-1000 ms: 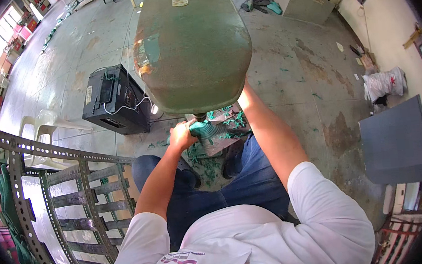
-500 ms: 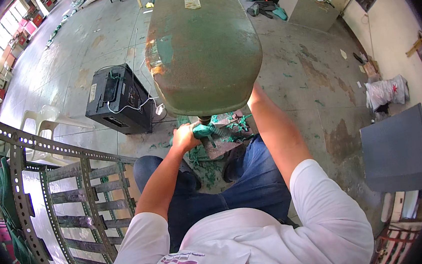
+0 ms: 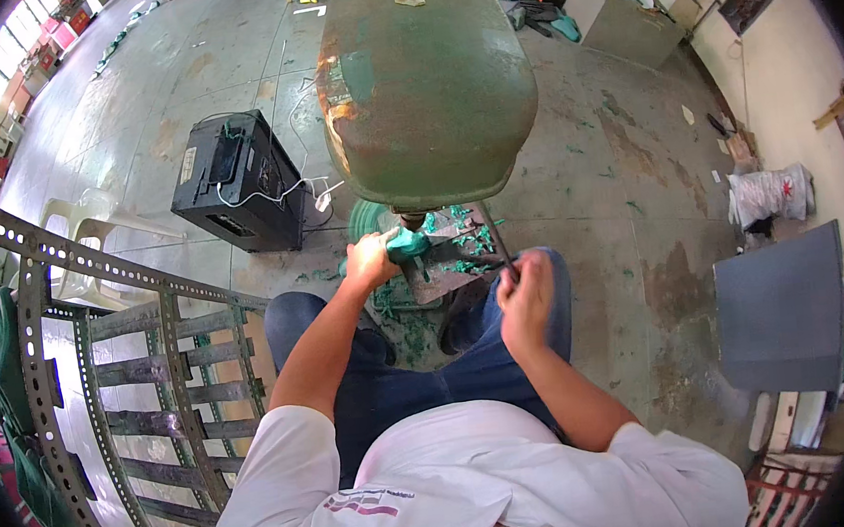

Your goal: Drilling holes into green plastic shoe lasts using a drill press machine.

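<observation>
The rounded green head of a drill press [image 3: 432, 92] hangs in front of me, its paint worn at the left corner. Under it sits the dark chuck [image 3: 410, 219]. My left hand [image 3: 374, 262] is closed around a green piece [image 3: 408, 245] just below the chuck; its exact kind is unclear. My right hand [image 3: 526, 305] grips the lower end of a dark rod-like lever [image 3: 497, 237] slanting down from the right side of the head. The metal work table [image 3: 436, 280] beneath carries green shavings.
A black speaker-like box [image 3: 239, 184] with a white cable stands on the floor to the left. A perforated metal rack [image 3: 177, 385] is close on my left, with a pale plastic chair [image 3: 93, 227] behind it. At right are a grey panel [image 3: 783, 312] and a plastic bag [image 3: 769, 195].
My right hand, hidden behind the machine head before, has come down and toward me with the lever. My left hand stays on the green piece. The view has shifted slightly.
</observation>
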The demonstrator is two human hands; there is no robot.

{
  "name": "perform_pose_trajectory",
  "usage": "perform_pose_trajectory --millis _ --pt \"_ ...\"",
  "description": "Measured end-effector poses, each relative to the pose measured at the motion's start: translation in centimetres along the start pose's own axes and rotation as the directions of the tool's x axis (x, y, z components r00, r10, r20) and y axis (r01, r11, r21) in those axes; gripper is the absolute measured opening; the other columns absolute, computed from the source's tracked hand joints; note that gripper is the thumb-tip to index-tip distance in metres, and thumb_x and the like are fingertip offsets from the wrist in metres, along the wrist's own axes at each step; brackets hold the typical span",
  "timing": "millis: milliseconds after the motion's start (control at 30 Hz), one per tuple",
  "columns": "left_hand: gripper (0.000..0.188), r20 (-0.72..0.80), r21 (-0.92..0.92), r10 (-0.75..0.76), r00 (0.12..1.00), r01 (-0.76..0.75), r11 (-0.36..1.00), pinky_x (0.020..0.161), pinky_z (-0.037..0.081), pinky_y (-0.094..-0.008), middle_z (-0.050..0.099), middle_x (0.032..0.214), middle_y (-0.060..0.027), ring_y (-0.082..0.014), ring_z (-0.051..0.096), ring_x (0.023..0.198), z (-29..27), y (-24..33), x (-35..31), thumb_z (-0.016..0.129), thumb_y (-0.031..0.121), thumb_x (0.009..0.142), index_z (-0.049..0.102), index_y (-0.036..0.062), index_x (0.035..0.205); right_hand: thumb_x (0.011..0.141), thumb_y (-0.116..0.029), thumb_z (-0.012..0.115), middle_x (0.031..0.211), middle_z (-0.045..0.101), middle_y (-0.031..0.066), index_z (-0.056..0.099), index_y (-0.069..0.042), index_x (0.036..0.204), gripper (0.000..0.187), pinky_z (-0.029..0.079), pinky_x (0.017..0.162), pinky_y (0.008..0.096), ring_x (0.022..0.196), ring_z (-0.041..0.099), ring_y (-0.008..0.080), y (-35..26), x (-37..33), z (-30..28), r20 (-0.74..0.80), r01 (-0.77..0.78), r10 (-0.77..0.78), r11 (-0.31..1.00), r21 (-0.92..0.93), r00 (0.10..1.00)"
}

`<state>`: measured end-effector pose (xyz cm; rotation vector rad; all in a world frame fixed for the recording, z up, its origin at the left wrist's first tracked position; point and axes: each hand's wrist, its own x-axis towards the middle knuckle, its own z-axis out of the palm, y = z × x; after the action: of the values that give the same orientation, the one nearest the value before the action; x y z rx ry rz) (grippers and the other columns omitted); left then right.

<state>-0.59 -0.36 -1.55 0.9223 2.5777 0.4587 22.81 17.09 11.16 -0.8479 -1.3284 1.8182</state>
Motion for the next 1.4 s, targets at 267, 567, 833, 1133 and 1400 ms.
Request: perform_pose_trajectory --millis 267,567,833,1133,1400 --pt "0.103 -0.059 -0.006 0.051 0.997 -0.051 0.999 0.102 0.056 -0.0581 0.073 0.13 -0.0147 -0.0348 0.069 0.127 0.9 -1.4 0.1 0.095 0.03 0.068 0.052 0.0154 0.16 0.115 -0.03 0.058 0.116 0.068 0.0072 0.042 -0.009 0.161 0.053 0.053 0.074 0.0292 0.102 0.066 0.0155 -18.4 0.3 4.8 0.408 0.264 -0.287 0.958 0.111 0.867" --pt "0.066 0.177 0.089 0.207 0.962 -0.225 0.97 0.098 0.048 -0.0528 0.082 0.103 -0.0071 -0.0294 0.078 0.104 -1.1 2.4 -9.8 0.094 0.025 0.055 0.082 0.0209 0.12 0.097 -0.049 0.083 0.111 0.072 0.0064 0.066 0.002 0.136 0.066 0.056 0.083 0.0314 0.097 0.067 0.0135 9.5 0.3 -3.8 0.553 -0.043 0.396 0.838 -0.543 0.733" --pt "0.064 0.077 0.103 0.389 0.918 -0.396 0.913 0.115 0.029 -0.0575 0.078 0.122 0.0038 -0.0216 0.063 0.127 -8.4 7.4 -17.4 0.087 0.012 0.064 0.08 0.0239 0.127 0.089 -0.044 0.092 0.111 0.073 0.0051 0.06 -0.004 0.143 0.075 0.058 0.076 0.0317 0.095 0.07 0.0142 1.8 -3.5 0.7 0.705 -0.255 0.704 0.699 -0.668 0.084" --pt "0.078 -0.491 0.11 0.262 0.831 -0.239 0.965 0.123 0.03 -0.0537 0.055 0.154 -0.0129 -0.0309 0.048 0.148 -10.1 9.9 -17.5 0.078 0.006 0.078 0.059 0.0145 0.154 0.09 -0.026 0.093 0.102 0.07 0.0033 0.058 -0.004 0.142 0.067 0.055 0.065 0.029 0.079 0.067 0.0123 1.0 -4.5 0.4 0.656 -0.195 0.431 0.894 -0.403 0.619" --pt "0.075 -0.109 -0.85 -0.258 0.96 0.044 0.525 0.098 0.055 -0.0356 0.07 0.131 -0.0112 -0.0184 0.067 0.116 -2.1 8.5 -17.4 0.075 0.041 0.107 0.046 -0.001 0.161 0.084 -0.045 0.094 0.095 0.075 0.0095 0.063 0.0 0.134 0.074 0.057 0.058 0.0312 0.066 0.07 0.0157 1.7 -5.4 0.4 0.449 -0.107 0.411 0.82 -0.562 0.794"
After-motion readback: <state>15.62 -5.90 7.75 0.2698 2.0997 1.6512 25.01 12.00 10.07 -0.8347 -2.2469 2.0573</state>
